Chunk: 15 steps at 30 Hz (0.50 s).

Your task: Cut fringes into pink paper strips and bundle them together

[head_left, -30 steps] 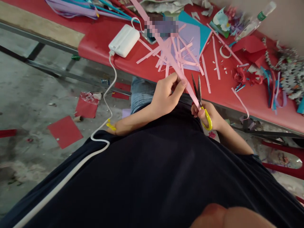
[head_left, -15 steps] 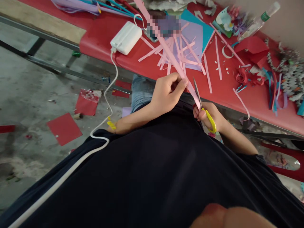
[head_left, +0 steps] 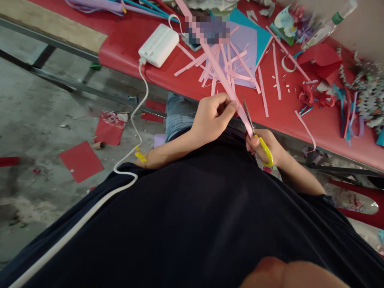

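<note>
Between the thumb and forefinger of my left hand (head_left: 211, 118) a long pink paper strip (head_left: 217, 70) is pinched. It runs from the top of the view over the table down to my right hand (head_left: 265, 144). That hand grips a pair of scissors (head_left: 265, 151) with yellow handles, blades pointing up and away from me. One metal blade lies along the right edge of the strip's near end. Whether the blades are fully closed cannot be made out. Beyond my left hand, several cut pink strips (head_left: 210, 66) lie loosely over a lilac paper sheet (head_left: 247, 40).
A white power bank (head_left: 159, 45) with a cable (head_left: 141, 104) sits at the red table's (head_left: 120, 48) near edge; the cable crosses my left side. A blue sheet (head_left: 264, 42), a plastic bottle (head_left: 327, 30) and red paper scraps (head_left: 321, 60) lie rightward. Red paper (head_left: 81, 162) litters the floor.
The view has shifted very slightly. Both hands, the pink strip and the scissors keep almost the same positions.
</note>
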Motion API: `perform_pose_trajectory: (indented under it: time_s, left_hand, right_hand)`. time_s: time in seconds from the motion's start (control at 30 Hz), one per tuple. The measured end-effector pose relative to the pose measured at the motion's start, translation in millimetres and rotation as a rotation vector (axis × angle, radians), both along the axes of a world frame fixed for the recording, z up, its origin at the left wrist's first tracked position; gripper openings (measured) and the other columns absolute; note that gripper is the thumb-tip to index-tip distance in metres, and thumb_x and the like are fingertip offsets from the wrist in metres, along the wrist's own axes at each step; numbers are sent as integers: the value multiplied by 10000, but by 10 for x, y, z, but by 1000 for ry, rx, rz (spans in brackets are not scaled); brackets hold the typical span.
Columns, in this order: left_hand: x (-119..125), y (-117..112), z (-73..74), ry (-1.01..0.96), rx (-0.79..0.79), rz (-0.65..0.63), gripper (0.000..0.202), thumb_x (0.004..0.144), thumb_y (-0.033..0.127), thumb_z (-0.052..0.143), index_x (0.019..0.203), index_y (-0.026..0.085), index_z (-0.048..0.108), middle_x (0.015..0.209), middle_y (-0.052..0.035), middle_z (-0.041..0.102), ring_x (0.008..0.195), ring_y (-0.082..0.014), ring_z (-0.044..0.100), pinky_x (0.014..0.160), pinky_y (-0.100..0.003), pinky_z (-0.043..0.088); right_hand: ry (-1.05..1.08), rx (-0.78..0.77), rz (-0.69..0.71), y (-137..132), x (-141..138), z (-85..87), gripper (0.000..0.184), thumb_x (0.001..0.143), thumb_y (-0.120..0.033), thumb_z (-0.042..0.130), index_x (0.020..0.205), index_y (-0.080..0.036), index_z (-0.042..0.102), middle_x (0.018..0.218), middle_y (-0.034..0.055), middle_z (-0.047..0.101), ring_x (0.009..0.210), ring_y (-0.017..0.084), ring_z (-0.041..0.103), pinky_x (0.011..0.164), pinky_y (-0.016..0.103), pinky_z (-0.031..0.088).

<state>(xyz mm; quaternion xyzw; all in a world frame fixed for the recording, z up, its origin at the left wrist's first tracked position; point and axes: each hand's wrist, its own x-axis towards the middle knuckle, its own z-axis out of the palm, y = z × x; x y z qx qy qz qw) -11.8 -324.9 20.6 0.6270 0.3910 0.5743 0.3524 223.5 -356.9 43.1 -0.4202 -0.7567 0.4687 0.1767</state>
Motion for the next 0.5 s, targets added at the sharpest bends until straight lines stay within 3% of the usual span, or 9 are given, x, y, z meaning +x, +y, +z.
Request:
perform_pose_trajectory:
  time_s: [0.5]
  left_hand:
    - [-11,-18,-14,-16,-3,-9,486,1057,605,591,790,202,641,654,-5,618,573,-125,590,550,-285,442]
  right_hand:
    - [-81,23,-13,-5,-20,39,734,966,-888,416,710,-205,493,607,9,487,546,123,422,527,328,232]
